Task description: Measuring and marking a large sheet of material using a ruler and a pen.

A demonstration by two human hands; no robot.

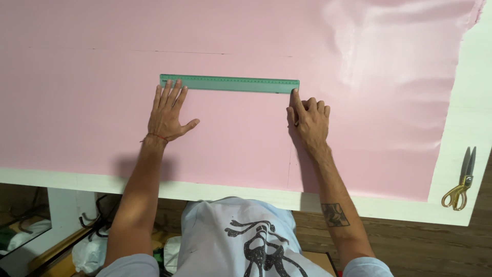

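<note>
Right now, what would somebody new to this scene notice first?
A big sheet of pink fabric covers most of the white table. Across its middle lies a green ruler, with the left hand flat against its left end and the right hand at its right end. Gold-handled scissors lie on the table's bare right edge.

One head camera looks steeply down, close over the table [471, 154] (single view).

At your 3 o'clock: scissors [460, 184] with gold handles, blades shut, lying on the bare white worktop [469, 128] | at your 7 o'clock, under the worktop edge: a white plastic bag [89, 255] and dark hooks [92, 221] on the wooden floor [425, 241] | at 6 o'clock: your pale printed shirt [241, 241]
</note>
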